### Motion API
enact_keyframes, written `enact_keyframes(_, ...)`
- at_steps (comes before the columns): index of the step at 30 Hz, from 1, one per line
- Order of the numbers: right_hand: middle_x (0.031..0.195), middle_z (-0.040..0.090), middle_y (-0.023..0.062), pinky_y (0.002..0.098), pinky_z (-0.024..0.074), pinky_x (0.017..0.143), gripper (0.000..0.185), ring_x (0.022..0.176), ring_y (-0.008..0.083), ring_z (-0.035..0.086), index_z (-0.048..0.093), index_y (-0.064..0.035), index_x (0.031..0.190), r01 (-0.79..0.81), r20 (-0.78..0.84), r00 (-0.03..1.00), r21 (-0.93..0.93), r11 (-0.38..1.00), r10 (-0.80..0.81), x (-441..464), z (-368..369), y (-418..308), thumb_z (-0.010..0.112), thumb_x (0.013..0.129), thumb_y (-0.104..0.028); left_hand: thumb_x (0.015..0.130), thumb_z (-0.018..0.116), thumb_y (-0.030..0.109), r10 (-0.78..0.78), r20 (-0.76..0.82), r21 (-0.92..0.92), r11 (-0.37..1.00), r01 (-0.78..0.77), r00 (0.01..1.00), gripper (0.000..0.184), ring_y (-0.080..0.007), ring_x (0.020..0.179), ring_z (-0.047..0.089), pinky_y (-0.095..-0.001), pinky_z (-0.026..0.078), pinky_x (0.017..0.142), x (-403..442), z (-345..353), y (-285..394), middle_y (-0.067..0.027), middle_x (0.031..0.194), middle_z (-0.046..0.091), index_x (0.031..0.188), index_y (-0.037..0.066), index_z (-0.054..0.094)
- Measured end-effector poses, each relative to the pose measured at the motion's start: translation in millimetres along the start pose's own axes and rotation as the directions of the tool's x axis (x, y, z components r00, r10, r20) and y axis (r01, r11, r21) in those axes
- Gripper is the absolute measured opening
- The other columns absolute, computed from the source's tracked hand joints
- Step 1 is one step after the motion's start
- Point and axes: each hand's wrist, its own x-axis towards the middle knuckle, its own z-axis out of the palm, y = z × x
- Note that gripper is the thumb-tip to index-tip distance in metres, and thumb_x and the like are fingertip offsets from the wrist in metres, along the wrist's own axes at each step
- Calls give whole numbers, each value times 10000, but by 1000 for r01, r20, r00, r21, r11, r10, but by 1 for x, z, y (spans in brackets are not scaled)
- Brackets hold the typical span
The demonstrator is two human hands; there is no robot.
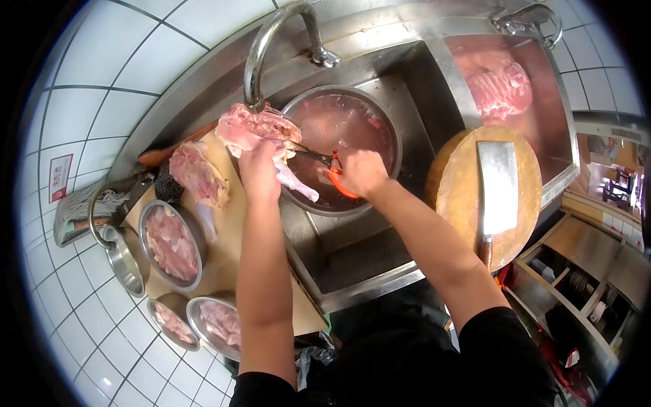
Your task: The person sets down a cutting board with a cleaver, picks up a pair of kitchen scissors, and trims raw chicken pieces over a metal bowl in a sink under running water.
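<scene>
My left hand (pixel 259 169) is closed on a raw poultry carcass (pixel 254 129) with a leg hanging down over the rim of a round metal basin (pixel 399 146). Orange-handled scissors (pixel 337 178) are gripped in my right hand (pixel 363 173), above the basin's reddish water. Their dark blades point left and reach the carcass beside my left fingers. Whether the blades are apart cannot be made out. Another raw poultry piece (pixel 196 175) lies on the board (pixel 227 254) to the left.
Metal bowls of raw meat (pixel 171 243) stand at the left. A curved faucet (pixel 254 57) arches over the sink (pixel 339 271). On the right, a cleaver (pixel 498 186) rests on a round chopping block (pixel 451 197). Large meat (pixel 500 89) sits in reddish water behind it.
</scene>
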Motion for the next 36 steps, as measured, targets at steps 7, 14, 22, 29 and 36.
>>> enact_keyframes(7,762,723,160,440,577,694,601,772,344,733,732,-116,882,0,-56,998,-97,995,-5,19,-9,-2,497,944,-666,868,612,25,-10,15,83,996,9,1000,224,-195,918,670,-318,523,813,-5,7,9,-111,1015,705,1047,-86,689)
enact_keyframes(14,832,741,161,424,580,739,588,825,327,739,758,-126,926,-8,66,998,-126,992,17,24,-27,-11,492,954,-649,878,612,37,45,43,89,995,-49,998,213,-161,887,657,-299,513,812,-8,12,5,-82,988,700,1038,-80,687)
enact_keyframes(22,907,732,220,458,565,835,647,909,395,713,774,-81,963,-55,192,980,32,998,48,25,-34,-15,482,956,-659,884,589,15,47,74,184,981,-60,996,198,-168,917,659,-303,518,830,0,23,10,-81,1010,693,1040,-63,681)
enact_keyframes(29,872,723,216,472,557,804,608,879,394,708,757,-75,883,54,159,986,-29,998,-49,25,-46,0,518,947,-631,869,577,-4,66,72,78,994,-72,995,262,-181,941,664,-307,522,842,1,22,15,-95,1059,688,1108,-71,659)
enact_keyframes(36,837,732,192,462,572,765,522,819,370,727,758,-90,885,-9,54,998,2,1000,9,30,-37,-7,540,956,-559,869,585,1,46,65,168,984,-57,997,242,-180,938,661,-311,521,843,-1,23,15,-90,1045,690,1090,-56,666)
